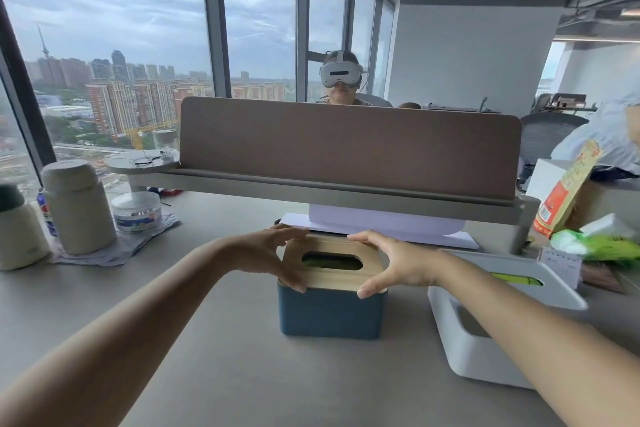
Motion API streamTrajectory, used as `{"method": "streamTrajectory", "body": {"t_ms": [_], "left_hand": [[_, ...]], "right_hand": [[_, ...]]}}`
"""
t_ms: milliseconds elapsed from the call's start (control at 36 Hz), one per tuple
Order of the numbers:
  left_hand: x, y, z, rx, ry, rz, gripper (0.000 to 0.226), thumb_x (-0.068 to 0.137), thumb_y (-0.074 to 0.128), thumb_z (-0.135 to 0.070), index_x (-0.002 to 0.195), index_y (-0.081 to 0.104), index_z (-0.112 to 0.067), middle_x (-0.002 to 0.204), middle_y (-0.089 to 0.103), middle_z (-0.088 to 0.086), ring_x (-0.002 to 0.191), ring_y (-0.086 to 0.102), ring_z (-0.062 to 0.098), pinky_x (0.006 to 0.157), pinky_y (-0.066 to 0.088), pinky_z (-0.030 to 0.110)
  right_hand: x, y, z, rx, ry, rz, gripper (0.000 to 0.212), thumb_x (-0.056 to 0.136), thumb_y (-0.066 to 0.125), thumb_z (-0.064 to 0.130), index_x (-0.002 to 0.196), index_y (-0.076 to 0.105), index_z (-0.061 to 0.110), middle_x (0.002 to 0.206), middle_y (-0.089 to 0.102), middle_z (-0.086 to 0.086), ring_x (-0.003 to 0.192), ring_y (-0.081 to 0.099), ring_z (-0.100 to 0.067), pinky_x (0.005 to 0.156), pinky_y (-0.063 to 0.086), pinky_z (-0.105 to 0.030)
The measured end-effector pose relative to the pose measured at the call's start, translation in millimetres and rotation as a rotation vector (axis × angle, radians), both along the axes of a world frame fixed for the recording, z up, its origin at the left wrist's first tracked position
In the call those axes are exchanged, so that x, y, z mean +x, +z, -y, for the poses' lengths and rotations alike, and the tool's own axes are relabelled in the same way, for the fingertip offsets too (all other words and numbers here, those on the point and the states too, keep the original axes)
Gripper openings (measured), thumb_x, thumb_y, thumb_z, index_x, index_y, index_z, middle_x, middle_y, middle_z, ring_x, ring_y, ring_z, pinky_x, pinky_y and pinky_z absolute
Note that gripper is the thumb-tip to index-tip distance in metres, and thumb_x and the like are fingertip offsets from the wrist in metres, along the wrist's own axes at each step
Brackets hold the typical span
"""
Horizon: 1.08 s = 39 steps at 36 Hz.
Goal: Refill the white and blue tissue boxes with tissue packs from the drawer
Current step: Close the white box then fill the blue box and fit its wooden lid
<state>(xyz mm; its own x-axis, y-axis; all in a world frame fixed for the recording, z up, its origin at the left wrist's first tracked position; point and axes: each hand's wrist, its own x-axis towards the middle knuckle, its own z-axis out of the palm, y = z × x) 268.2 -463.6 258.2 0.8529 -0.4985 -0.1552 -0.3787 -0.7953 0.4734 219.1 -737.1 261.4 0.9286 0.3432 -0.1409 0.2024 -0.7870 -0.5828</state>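
The blue tissue box (330,314) stands in the middle of the desk with a light wooden lid (332,276) on top. Through the lid's oval slot a green tissue pack (332,262) shows. My left hand (273,256) grips the lid's left edge and my right hand (391,262) grips its right edge, thumbs at the front. The white tissue box (485,350) sits to the right with its lid on, and green (516,279) shows through its slot. No drawer is in view.
A brown desk screen (346,149) on a grey shelf stands just behind the blue box. Beige jars (78,208) and a round tub (136,211) are at the left. A green pack (595,243) and an orange bag (568,191) lie at the right. A person in a headset sits opposite.
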Motion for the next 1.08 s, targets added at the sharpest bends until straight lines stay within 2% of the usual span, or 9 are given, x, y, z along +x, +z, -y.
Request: {"method": "streamTrajectory", "body": {"t_ms": [139,250,361,444,611,722,833,944,1083], "left_hand": [[0.0,-12.6,-4.8,-0.056,0.018,-0.011,0.117,0.048,0.072,-0.073,0.148,0.016,-0.049,0.157,0.017,-0.017,0.146,0.016,0.013,0.119,0.024,0.042],[-7.7,-22.9,-6.2,-0.260,0.077,-0.043,0.115,0.050,0.057,-0.087,0.149,0.028,-0.036,0.156,0.026,-0.014,0.142,0.026,0.011,0.117,0.026,0.036],[-12.7,-34.6,-10.0,-0.358,0.107,-0.061,0.079,0.082,0.064,-0.055,0.149,0.029,-0.034,0.155,0.032,-0.010,0.139,0.030,0.008,0.110,0.028,0.027],[-16.8,-38.7,-11.5,-0.459,0.138,-0.138,0.084,0.079,0.075,-0.041,0.149,0.029,-0.033,0.153,0.035,-0.010,0.140,0.032,0.008,0.113,0.029,0.028],[-24.3,-43.0,-9.0,-0.652,0.174,-0.233,0.113,0.051,0.082,-0.050,0.150,0.031,-0.027,0.151,0.039,-0.013,0.138,0.040,0.010,0.116,0.031,0.035],[-25.4,-46.0,-10.4,-0.711,0.158,-0.277,0.121,0.049,0.087,-0.047,0.151,0.028,-0.023,0.152,0.037,-0.014,0.134,0.043,0.007,0.111,0.031,0.026],[-27.1,-45.7,-8.2,-0.726,0.149,-0.306,0.101,0.070,0.084,-0.028,0.152,0.025,-0.021,0.155,0.031,-0.012,0.133,0.043,0.006,0.110,0.029,0.024],[-26.4,-44.6,-8.3,-0.731,0.148,-0.299,0.130,0.042,0.090,-0.052,0.152,0.027,-0.024,0.151,0.036,-0.015,0.133,0.045,0.009,0.112,0.029,0.027],[-22.8,-39.6,-5.8,-0.767,0.211,-0.273,0.096,0.056,0.084,-0.031,0.143,0.042,-0.025,0.142,0.049,-0.009,0.121,0.057,0.013,0.102,0.040,0.028]], "right_hand": [[-1.0,-4.4,1.0,-0.010,-0.014,-0.001,0.095,0.067,0.079,0.055,0.144,0.024,0.044,0.154,0.025,0.015,0.140,0.026,-0.009,0.105,0.029,-0.025],[-3.4,-8.4,-3.0,0.041,-0.090,-0.009,0.086,0.079,0.064,0.059,0.148,0.021,0.034,0.158,0.019,0.009,0.141,0.027,-0.015,0.104,0.028,-0.025],[-6.2,-14.1,-7.4,0.060,-0.173,-0.012,0.079,0.085,0.060,0.055,0.149,0.019,0.031,0.159,0.021,0.004,0.141,0.031,-0.019,0.106,0.032,-0.029],[-8.3,-19.7,-13.3,0.096,-0.234,-0.009,0.072,0.093,0.055,0.041,0.151,0.013,0.027,0.162,0.015,-0.001,0.146,0.022,-0.021,0.116,0.026,-0.036],[-16.9,-26.4,-24.3,0.170,-0.340,0.006,0.076,0.095,0.053,0.031,0.153,0.003,0.028,0.162,0.015,-0.005,0.145,0.025,-0.026,0.110,0.030,-0.036],[-23.7,-30.4,-25.4,0.198,-0.333,0.017,0.074,0.098,0.049,0.033,0.154,0.001,0.028,0.163,0.005,0.002,0.147,0.020,-0.024,0.113,0.024,-0.034],[-28.1,-35.0,-25.9,0.219,-0.310,0.012,0.074,0.100,0.044,0.035,0.153,-0.006,0.028,0.160,-0.014,0.012,0.150,0.005,-0.018,0.119,0.011,-0.035],[-27.9,-36.0,-27.6,0.218,-0.326,0.020,0.074,0.099,0.044,0.036,0.153,-0.006,0.028,0.161,-0.012,0.011,0.150,0.006,-0.019,0.118,0.011,-0.035],[-21.1,-30.6,-22.8,0.276,-0.373,0.034,0.077,0.094,0.055,0.036,0.153,0.007,0.028,0.162,0.014,0.001,0.147,0.020,-0.023,0.116,0.022,-0.037]]}}
